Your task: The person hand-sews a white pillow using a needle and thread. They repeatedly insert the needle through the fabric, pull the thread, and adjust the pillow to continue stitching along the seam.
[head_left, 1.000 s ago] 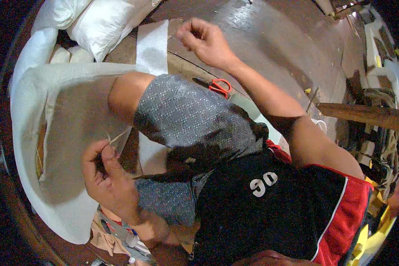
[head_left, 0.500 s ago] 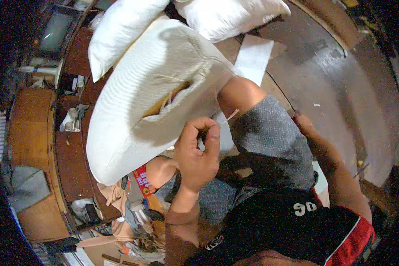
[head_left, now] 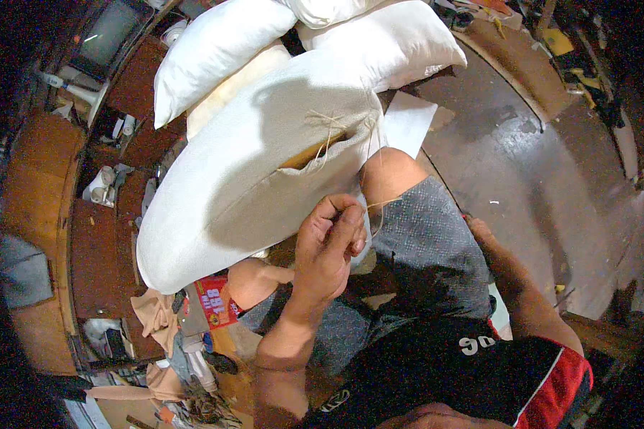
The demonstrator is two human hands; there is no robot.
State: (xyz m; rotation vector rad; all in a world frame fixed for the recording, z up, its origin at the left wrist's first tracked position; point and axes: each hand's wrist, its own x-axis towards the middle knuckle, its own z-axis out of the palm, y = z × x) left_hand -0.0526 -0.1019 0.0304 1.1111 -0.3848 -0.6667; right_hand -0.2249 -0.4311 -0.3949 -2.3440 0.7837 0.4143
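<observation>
A large white fabric cushion (head_left: 193,214) lies across my lap, with an open slit along its side that shows yellow filling (head_left: 309,154). Loose pale threads (head_left: 327,120) stick up beside the slit. My left hand (head_left: 328,247) is closed in a pinch on a thin pale thread (head_left: 381,204). This thread loops by my knee and seems to run up to the cushion's edge. Out to the right, beyond my thigh, my right hand (head_left: 481,232) is low by the floor. Its fingers are mostly hidden, with a small red spot at their tips.
White pillows (head_left: 225,53) are piled beyond the cushion. A white sheet (head_left: 409,123) lies on the brown floor (head_left: 522,164). Shelves with clutter (head_left: 104,182) stand at the left, near a red packet (head_left: 216,304) and crumpled tan cloth (head_left: 154,314).
The cushion's slit looks narrower, and its threads stand differently. My left hand has shifted slightly right and down in the picture. The view has also shifted.
</observation>
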